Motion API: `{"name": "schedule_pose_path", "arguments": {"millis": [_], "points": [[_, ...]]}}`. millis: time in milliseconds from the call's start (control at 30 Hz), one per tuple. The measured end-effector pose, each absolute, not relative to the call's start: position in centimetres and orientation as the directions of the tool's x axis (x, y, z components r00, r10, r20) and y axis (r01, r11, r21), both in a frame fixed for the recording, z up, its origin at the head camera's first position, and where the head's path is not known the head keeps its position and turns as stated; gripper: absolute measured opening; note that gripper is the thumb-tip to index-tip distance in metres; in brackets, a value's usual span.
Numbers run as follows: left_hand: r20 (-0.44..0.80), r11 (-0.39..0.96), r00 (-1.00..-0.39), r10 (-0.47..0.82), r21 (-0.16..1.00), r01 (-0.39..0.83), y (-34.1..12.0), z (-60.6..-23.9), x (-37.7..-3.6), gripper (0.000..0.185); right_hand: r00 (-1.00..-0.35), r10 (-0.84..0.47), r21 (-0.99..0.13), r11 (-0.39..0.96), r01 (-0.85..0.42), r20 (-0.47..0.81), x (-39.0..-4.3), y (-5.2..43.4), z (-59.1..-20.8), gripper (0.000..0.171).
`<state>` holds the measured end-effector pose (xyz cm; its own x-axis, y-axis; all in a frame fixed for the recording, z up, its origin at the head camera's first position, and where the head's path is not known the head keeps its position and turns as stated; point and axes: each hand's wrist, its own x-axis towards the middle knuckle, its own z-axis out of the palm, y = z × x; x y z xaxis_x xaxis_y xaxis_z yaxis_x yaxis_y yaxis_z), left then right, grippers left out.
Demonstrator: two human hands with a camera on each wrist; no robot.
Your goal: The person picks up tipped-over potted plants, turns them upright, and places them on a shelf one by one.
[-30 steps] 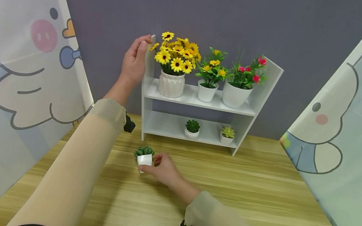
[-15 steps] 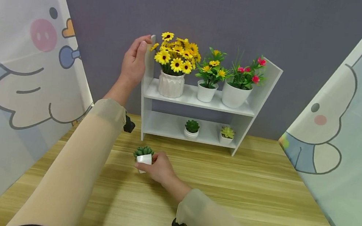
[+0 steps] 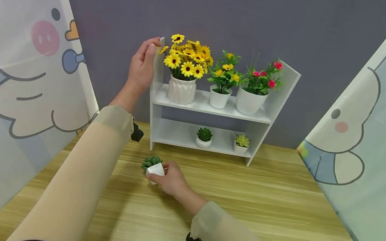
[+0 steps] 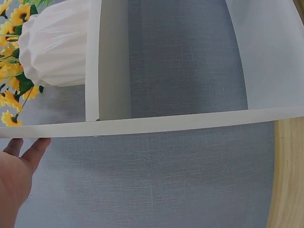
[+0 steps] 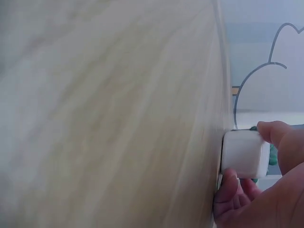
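A small green succulent in a white square pot (image 3: 154, 166) sits tilted on the wooden table (image 3: 275, 207), in front of a white two-tier shelf (image 3: 212, 107). My right hand (image 3: 169, 177) grips the pot (image 5: 243, 153) between thumb and fingers. My left hand (image 3: 143, 65) rests against the shelf's left side panel (image 4: 142, 124) near its top, fingers straight along the panel. The upper tier carries a ribbed vase of yellow daisies (image 3: 184, 69) and two white flower pots (image 3: 233, 89).
Two small succulents (image 3: 204, 136) (image 3: 242, 143) stand on the lower tier, whose left part is bare. Cartoon-printed curtains (image 3: 17, 78) (image 3: 371, 135) close both sides. A grey wall (image 3: 242, 19) is behind the shelf.
My right hand has closed tighter round the small pot and tipped it to the left. The left hand stays on the shelf side.
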<state>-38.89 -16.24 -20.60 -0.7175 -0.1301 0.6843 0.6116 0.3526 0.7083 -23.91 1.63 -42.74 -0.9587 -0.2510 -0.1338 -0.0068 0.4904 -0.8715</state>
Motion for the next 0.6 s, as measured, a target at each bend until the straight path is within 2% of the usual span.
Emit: {"name": "schedule_pose_path", "arguments": {"millis": [300,600], "points": [[0.69,0.36,-0.712,-0.131,0.702,0.614,-16.3,-20.5,-38.9,0.041,-0.948,-0.303,-0.827,0.554,-0.095,-0.094,-24.1,2.6,-42.2,0.045],[0.686,0.359,-0.716,-0.129,0.706,0.611,-16.2,-20.5,-38.8,0.041,-0.932,-0.353,-0.843,0.523,-0.126,-0.08,-24.4,4.0,-42.4,0.046]]}}
